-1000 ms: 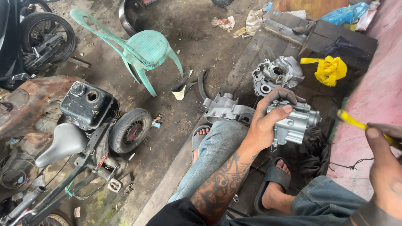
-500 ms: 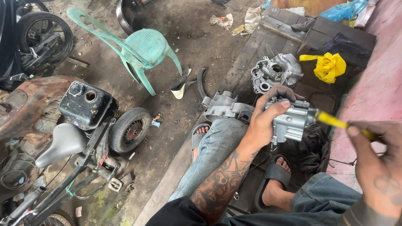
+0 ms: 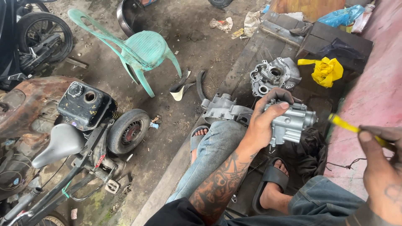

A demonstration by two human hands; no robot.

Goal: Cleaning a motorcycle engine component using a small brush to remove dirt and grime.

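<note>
- Head view, hands: the left hand (image 3: 264, 121) is wrapped around a grey cast-metal carburettor body (image 3: 292, 121), thumb on top and fingers curled behind it, holding it up above the person's knees; the right hand (image 3: 382, 167) pinches a yellow-handled tool (image 3: 351, 127) between thumb and fingers, its tip just beside the right end of the carburettor body but apart from it.
- Head view, close by: two grey engine case halves lie on the dark wooden platform (image 3: 247, 62), one (image 3: 274, 75) near a crumpled yellow cloth (image 3: 325, 70), the other (image 3: 224, 108) touching the person's jeans; black sandals show on both feet.
- Head view, farther off: a green plastic chair (image 3: 142, 50) stands tilted on the dirt floor; a small wheel (image 3: 128, 132) and a black fuel tank (image 3: 85, 104) sit at the left.
</note>
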